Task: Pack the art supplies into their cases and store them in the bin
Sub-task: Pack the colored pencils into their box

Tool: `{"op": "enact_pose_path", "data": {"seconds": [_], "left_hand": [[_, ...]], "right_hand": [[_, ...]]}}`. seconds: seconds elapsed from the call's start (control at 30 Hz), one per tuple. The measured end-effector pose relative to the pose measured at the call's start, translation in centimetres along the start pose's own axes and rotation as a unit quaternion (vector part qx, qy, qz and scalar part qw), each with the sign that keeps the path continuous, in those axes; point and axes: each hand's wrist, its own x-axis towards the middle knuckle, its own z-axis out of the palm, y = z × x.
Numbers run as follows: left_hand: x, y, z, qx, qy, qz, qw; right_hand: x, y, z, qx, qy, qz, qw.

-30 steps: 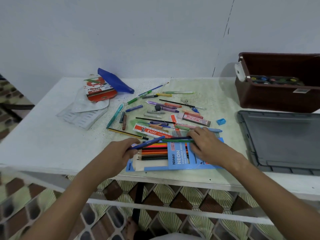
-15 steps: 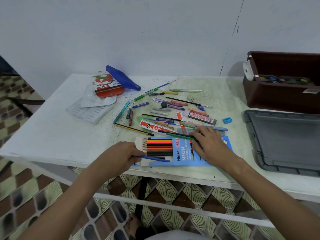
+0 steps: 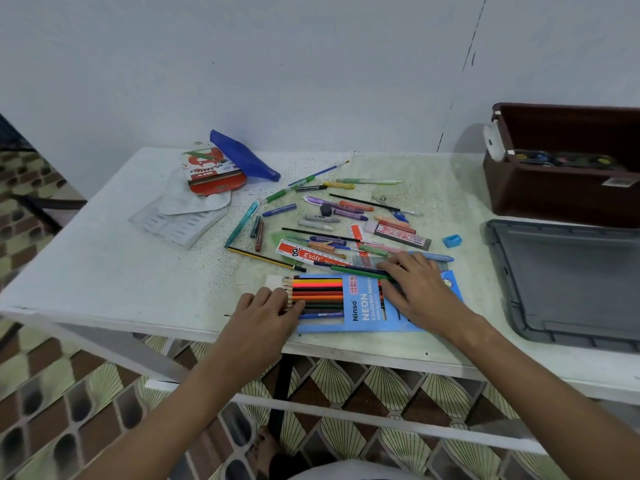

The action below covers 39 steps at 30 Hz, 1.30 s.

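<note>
At the near edge of the white table (image 3: 104, 271), we see a blue "Ninso Neon" coloured pencil case (image 3: 372, 308) lying flat, its open left end showing a row of coloured pencils (image 3: 317, 292) in yellow, orange, red, brown and dark shades, tips pointing left. Our left hand (image 3: 263, 313) rests at that end, fingers extended against the pencil tips and pinching nothing. Our right hand (image 3: 419, 289) lies flat on the case's right half, fingers spread and relaxed, touching a green pencil (image 3: 360, 271) lying across the case's far edge. Beyond the case lie scattered pens, crayons and a g'soft ruler (image 3: 308, 255); a blue sharpener (image 3: 452, 241) sits to the right. A brown bin (image 3: 554, 199) holding a paint palette stands far right, a grey lid (image 3: 568, 282) in front of it. Half a second ago the left hand held a blue pencil (image 3: 320, 315) just outside the case; it now lies in the case's nearest slot, and the hand has let go.
</note>
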Motion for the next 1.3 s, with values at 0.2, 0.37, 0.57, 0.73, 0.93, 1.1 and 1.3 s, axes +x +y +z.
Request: {"op": "enact_pose_path", "data": {"seconds": [0.2, 0.37, 0.57, 0.73, 0.93, 1.1, 1.3], "left_hand": [[-0.6, -0.7, -0.6, -0.131, -0.028, -0.018, 0.991], [0.3, -1.3, -0.8, -0.215, -0.001, -0.033, 0.976], [1.1, -1.4, -0.7, -0.156, -0.035, 0.001, 0.987], [0.1, -0.5, -0.7, -0.151, -0.047, -0.003, 0.987], [2.0, -0.3, -1.8, -0.212, -0.072, -0.032, 0.974], [3.3, -1.0, -2.1, -0.309, -0.105, -0.072, 0.943], [4.7, 1.3, -2.6, -0.231, -0.124, -0.014, 0.965]], "right_hand": [[-0.1, 0.1, 0.0, 0.006, 0.008, -0.001, 1.000], [-0.1, 0.1, 0.1, 0.006, 0.012, -0.003, 1.000], [0.0, 0.3, 0.1, 0.005, 0.014, -0.004, 1.000], [0.0, 0.3, 0.2, -0.002, 0.018, -0.003, 1.000], [0.0, 0.5, 0.3, -0.004, 0.019, -0.004, 1.000], [0.0, 0.4, 0.2, -0.007, 0.019, -0.006, 1.000], [0.0, 0.5, 0.2, -0.004, 0.019, -0.007, 1.000]]}}
